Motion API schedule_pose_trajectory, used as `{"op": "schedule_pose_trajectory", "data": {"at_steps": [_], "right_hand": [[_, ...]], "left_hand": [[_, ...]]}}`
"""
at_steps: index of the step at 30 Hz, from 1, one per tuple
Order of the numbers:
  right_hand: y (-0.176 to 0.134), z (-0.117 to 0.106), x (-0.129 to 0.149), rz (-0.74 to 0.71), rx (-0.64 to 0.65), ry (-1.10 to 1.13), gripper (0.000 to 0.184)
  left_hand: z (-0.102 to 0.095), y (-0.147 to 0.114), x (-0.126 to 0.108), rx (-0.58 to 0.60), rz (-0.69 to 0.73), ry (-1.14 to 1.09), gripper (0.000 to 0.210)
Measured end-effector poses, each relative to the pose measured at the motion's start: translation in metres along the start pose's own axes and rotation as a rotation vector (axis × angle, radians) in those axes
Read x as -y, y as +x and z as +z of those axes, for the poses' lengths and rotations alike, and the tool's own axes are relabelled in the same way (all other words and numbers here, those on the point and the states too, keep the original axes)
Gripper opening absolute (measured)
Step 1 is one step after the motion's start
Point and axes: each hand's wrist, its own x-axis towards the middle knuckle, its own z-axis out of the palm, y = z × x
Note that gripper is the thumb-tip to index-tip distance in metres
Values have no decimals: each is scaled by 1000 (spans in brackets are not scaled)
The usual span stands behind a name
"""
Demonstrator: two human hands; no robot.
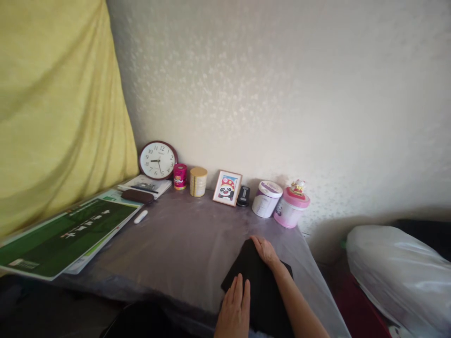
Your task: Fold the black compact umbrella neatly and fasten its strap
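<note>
A black, flat piece of what looks like folded cloth (260, 291) lies near the front right of the table, its lower part running out of the picture. My left hand (234, 303) rests on its left side, fingers stretched out and close to flat. At the far edge of the cloth, my right hand (265, 249) lies over it with the fingers extended toward the upper left corner. Both palms face down, and neither hand visibly grips the cloth.
Along the wall stand a clock (158, 160), a pink can (180, 176), a yellow tin (198, 182), a framed panda picture (227, 188), a white-purple tub (267, 201) and a pink tub (291, 210). Green boards (70, 234) lie left. The table (169, 253) ends right, beside a plastic-wrapped bundle (398, 272).
</note>
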Motion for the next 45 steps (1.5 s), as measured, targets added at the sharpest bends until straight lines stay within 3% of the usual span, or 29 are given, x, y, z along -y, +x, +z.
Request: {"op": "schedule_pose_trajectory", "data": {"at_steps": [5,10,13,19,25,35,40,45], "right_hand": [[-14,-17,-15,156,-146,-54,36],[-71,-42,-43,435,-341,-83,41],[-110,-47,-52,498,-325,-15,40],[-149,-44,-30,587,-236,269,44],[-146,-45,-4,528,-303,350,39],[-117,-54,46,427,-157,800,37],[-90,-39,58,337,-161,867,36],[-73,-15,63,364,-174,825,32]], "left_hand": [[-16,-4,-10,42,-21,-19,83],[-32,-11,-19,60,-26,-16,84],[-33,-15,-20,88,-33,-13,95],[-25,-22,-16,-70,34,-10,96],[-32,-26,-18,-49,16,23,94],[-37,-27,-24,0,-22,48,96],[-34,-23,-22,-6,-5,32,97],[-11,-16,-9,-81,26,35,97]]}}
